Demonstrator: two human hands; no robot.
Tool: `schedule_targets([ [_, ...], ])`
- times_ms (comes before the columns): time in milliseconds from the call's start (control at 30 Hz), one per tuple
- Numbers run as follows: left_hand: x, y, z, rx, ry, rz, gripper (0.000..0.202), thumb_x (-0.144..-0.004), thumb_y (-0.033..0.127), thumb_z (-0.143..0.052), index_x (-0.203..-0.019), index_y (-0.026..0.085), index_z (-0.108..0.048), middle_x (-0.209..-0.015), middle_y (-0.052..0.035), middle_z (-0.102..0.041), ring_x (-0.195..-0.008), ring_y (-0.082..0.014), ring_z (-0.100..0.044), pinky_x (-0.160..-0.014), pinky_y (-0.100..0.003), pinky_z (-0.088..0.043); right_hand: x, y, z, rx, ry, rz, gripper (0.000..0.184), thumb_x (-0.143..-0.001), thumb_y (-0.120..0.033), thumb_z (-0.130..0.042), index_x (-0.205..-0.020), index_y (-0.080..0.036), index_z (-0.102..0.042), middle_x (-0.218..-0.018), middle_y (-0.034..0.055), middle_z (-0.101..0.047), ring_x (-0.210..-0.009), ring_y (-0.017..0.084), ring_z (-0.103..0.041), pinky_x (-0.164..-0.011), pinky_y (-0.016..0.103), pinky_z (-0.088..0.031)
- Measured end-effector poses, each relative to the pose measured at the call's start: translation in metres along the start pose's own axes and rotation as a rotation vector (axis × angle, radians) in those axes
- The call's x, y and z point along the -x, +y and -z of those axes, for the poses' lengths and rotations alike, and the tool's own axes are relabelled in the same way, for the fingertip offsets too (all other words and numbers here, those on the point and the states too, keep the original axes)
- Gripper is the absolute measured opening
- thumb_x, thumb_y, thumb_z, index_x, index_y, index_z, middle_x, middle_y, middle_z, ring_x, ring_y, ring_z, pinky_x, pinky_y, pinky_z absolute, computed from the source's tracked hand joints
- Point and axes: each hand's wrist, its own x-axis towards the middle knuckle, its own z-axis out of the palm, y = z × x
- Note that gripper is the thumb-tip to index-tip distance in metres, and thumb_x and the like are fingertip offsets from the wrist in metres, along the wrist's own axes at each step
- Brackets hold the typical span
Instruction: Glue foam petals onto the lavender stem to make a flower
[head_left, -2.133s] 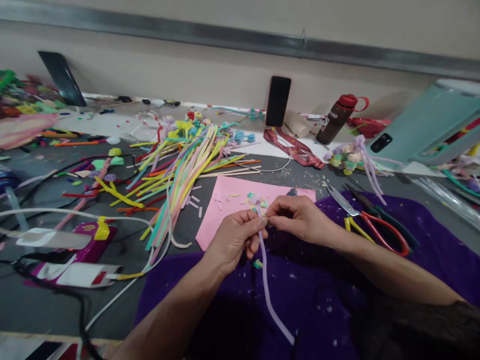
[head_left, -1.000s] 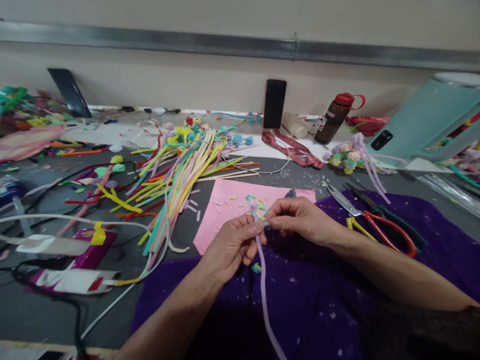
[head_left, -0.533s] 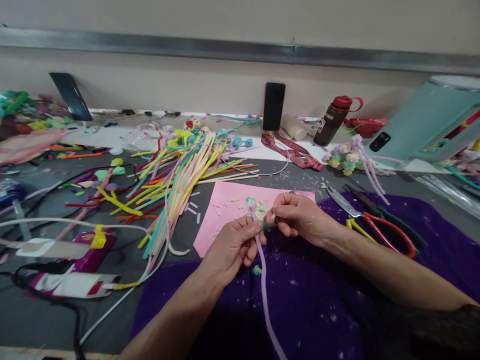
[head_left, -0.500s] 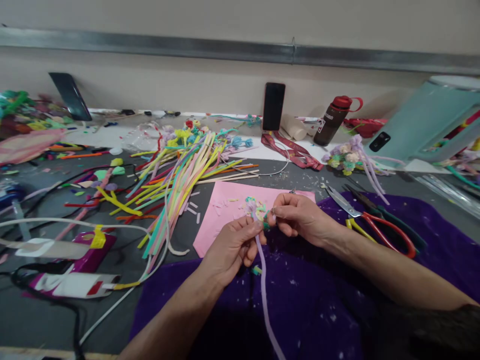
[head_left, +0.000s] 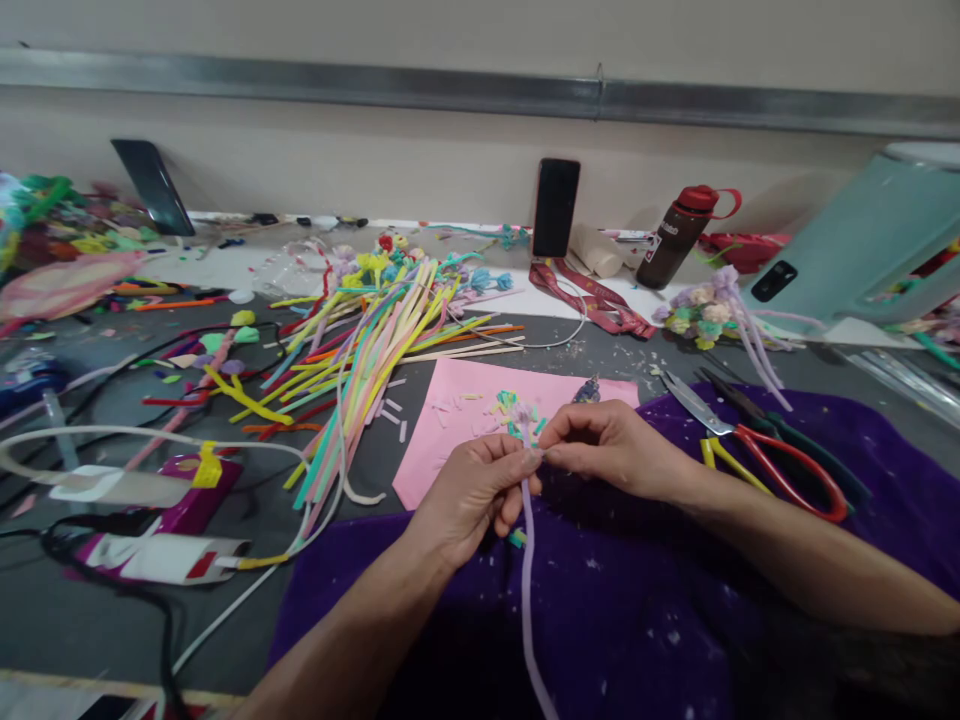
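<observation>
My left hand (head_left: 478, 492) is closed in a pinch on a lilac pipe-cleaner stem (head_left: 528, 580), just below its small fuzzy lilac top (head_left: 523, 414). The stem's long tail hangs down over a dark purple cloth (head_left: 637, 610). My right hand (head_left: 619, 445) is also pinched, its fingertips meeting the left thumb at the stem; whatever lies between them is too small to make out. Behind the hands, a pink sheet (head_left: 421, 465) carries short green, yellow and lilac clippings (head_left: 472, 397). A dark, patterned small object (head_left: 587, 390) lies on that sheet, partly behind my right hand.
Red-handled scissors (head_left: 787, 465) and dark-handled pliers (head_left: 810, 445) lie at right on the cloth. To the left is a pile of colored pipe cleaners (head_left: 375, 370), with a glue gun (head_left: 150, 555) and cables. A phone (head_left: 556, 208), bottle (head_left: 677, 237) and teal container (head_left: 847, 240) stand behind.
My right hand has moved slightly left and down, so its fingertips now meet the stem beside my left thumb. The dark object on the pink sheet has come more into view. The whole view has shifted slightly.
</observation>
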Motion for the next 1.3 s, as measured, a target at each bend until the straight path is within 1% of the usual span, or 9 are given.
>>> schedule_targets([
  [100,-0.001,-0.001,0.001,-0.011,-0.014,0.015,0.026,-0.066,0.032,-0.071,-0.062,0.013,-0.054,-0.052,0.0019,-0.062,-0.024,-0.0014,-0.038,-0.023,-0.012,-0.027,0.002,-0.001,-0.001,0.125,0.004,0.040,0.010,-0.081,-0.020,-0.056,-0.081,-0.014,-0.064,-0.068,-0.0001,-0.060,-0.058,0.009,-0.050,-0.052,0.020,-0.038],
  [267,-0.001,-0.002,0.001,-0.016,-0.029,0.021,0.026,-0.067,0.032,-0.070,-0.061,0.012,-0.055,-0.051,0.0019,-0.061,-0.024,-0.0015,-0.038,-0.024,-0.012,-0.026,0.005,-0.002,-0.002,0.395,0.053,0.136,0.010,-0.079,-0.014,-0.055,-0.080,-0.014,-0.065,-0.067,0.0001,-0.061,-0.056,0.009,-0.051,-0.052,0.020,-0.037],
  [500,-0.001,-0.002,0.002,-0.043,-0.029,0.027,0.025,-0.067,0.031,-0.068,-0.060,0.013,-0.053,-0.050,0.0016,-0.060,-0.024,-0.0021,-0.039,-0.024,-0.013,-0.027,0.005,-0.002,-0.003,0.436,0.055,0.192,0.008,-0.078,-0.012,-0.056,-0.079,-0.014,-0.064,-0.066,0.0001,-0.060,-0.054,0.009,-0.050,-0.051,0.020,-0.037],
  [633,0.001,0.001,0.002,-0.031,-0.021,0.022,0.022,-0.067,0.029,-0.067,-0.061,0.013,-0.053,-0.051,0.0013,-0.061,-0.025,-0.0021,-0.039,-0.024,-0.012,-0.028,0.003,-0.001,-0.002,0.275,0.038,0.107,0.008,-0.080,-0.020,-0.057,-0.077,-0.014,-0.062,-0.066,-0.0003,-0.058,-0.055,0.009,-0.048,-0.051,0.020,-0.037],
  [767,0.003,0.002,0.001,0.019,-0.082,0.040,0.022,-0.067,0.028,-0.067,-0.060,0.013,-0.052,-0.050,0.0015,-0.060,-0.023,-0.0020,-0.037,-0.023,-0.012,-0.026,0.001,-0.001,0.001,-0.079,-0.108,-0.018,0.012,-0.080,-0.025,-0.059,-0.077,-0.013,-0.060,-0.064,-0.0025,-0.056,-0.053,0.007,-0.046,-0.050,0.019,-0.038],
  [867,0.003,0.001,0.003,0.057,-0.133,0.059,0.019,-0.067,0.024,-0.066,-0.061,0.013,-0.052,-0.049,0.0012,-0.060,-0.023,-0.0026,-0.038,-0.023,-0.012,-0.025,0.000,0.001,0.004,-0.255,-0.194,-0.096,0.012,-0.077,-0.025,-0.063,-0.080,-0.013,-0.062,-0.062,-0.0032,-0.057,-0.049,0.005,-0.047,-0.047,0.017,-0.037],
  [967,0.002,-0.001,0.006,0.076,-0.176,0.078,0.015,-0.069,0.022,-0.064,-0.063,0.012,-0.054,-0.047,0.0010,-0.059,-0.023,-0.0031,-0.039,-0.023,-0.012,-0.025,-0.002,0.004,0.006,-0.340,-0.221,-0.146,0.012,-0.075,-0.023,-0.065,-0.081,-0.013,-0.064,-0.059,-0.0039,-0.057,-0.046,0.004,-0.049,-0.046,0.015,-0.037],
  [1133,0.001,-0.003,0.008,0.079,-0.189,0.069,0.016,-0.070,0.022,-0.062,-0.060,0.012,-0.054,-0.046,0.0009,-0.058,-0.023,-0.0029,-0.038,-0.023,-0.013,-0.023,-0.003,0.008,0.006,-0.417,-0.190,-0.160,0.011,-0.072,-0.021,-0.069,-0.076,-0.012,-0.064,-0.053,-0.0053,-0.056,-0.042,0.003,-0.048,-0.042,0.013,-0.035],
  [1300,0.001,-0.008,0.010,0.082,-0.217,0.063,0.015,-0.071,0.023,-0.063,-0.063,0.012,-0.056,-0.046,0.0001,-0.059,-0.024,-0.0036,-0.038,-0.025,-0.014,-0.022,-0.004,0.015,0.004,-0.566,-0.261,-0.186,0.012,-0.070,-0.020,-0.070,-0.078,-0.011,-0.066,-0.060,-0.0027,-0.061,-0.041,0.002,-0.050,-0.040,0.012,-0.037],
])
